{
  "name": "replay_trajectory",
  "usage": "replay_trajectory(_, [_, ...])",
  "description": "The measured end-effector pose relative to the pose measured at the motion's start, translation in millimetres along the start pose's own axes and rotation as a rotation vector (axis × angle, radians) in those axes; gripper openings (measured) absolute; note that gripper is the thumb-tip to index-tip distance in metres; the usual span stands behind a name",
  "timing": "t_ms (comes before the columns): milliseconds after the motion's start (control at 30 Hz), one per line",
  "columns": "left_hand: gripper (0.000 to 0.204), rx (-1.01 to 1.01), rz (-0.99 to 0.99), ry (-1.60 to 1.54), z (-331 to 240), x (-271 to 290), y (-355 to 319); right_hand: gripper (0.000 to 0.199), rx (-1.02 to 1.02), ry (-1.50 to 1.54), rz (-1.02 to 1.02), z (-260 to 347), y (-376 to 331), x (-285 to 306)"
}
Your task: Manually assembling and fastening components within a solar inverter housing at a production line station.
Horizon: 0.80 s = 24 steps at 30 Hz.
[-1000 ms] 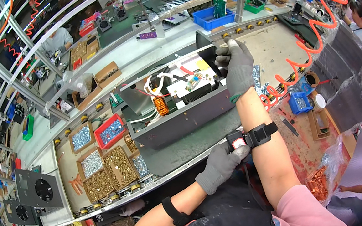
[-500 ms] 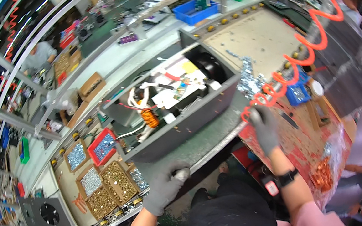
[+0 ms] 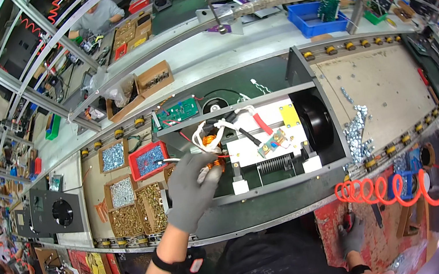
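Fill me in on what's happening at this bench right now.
A person in grey gloves is working on an open metal chassis lying on the conveyor bench. The left hand reaches into its left end, at the copper coil and the white wires. The right hand is down below the bench edge by the red board, under the orange coiled hose; what it holds is unclear. Small trays of screws sit left of the chassis.

The left hand (image 3: 190,189) reaches into the open metal chassis (image 3: 264,188), where white wires (image 3: 218,128), a copper coil (image 3: 208,140) and a black fan (image 3: 316,117) crowd the inside. Boxes of screws (image 3: 135,193) fill the tabletop (image 3: 385,78) toward its left edge. Toward the right edge the surface is mostly bare beyond a loose pile of screws (image 3: 356,130), and an orange coiled hose (image 3: 410,188) hangs along the near edge.
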State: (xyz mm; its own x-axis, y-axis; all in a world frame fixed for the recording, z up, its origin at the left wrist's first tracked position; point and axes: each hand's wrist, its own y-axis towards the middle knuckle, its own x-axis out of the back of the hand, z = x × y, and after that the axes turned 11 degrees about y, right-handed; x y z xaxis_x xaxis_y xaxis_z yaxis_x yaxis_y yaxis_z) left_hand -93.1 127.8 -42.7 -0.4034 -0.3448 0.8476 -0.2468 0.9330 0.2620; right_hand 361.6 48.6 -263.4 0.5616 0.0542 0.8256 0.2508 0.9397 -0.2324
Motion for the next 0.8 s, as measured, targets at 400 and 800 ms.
replay_trajectory(400, [0.059,-0.896,0.559,0.653,-38,-64,148,0.07,-0.051,-0.016,0.014,4,12,-2])
replay_trajectory(800, [0.039,-0.759,0.658,0.022,-29,-83,202,0.059,-0.217,0.467,-0.135,-22,27,13])
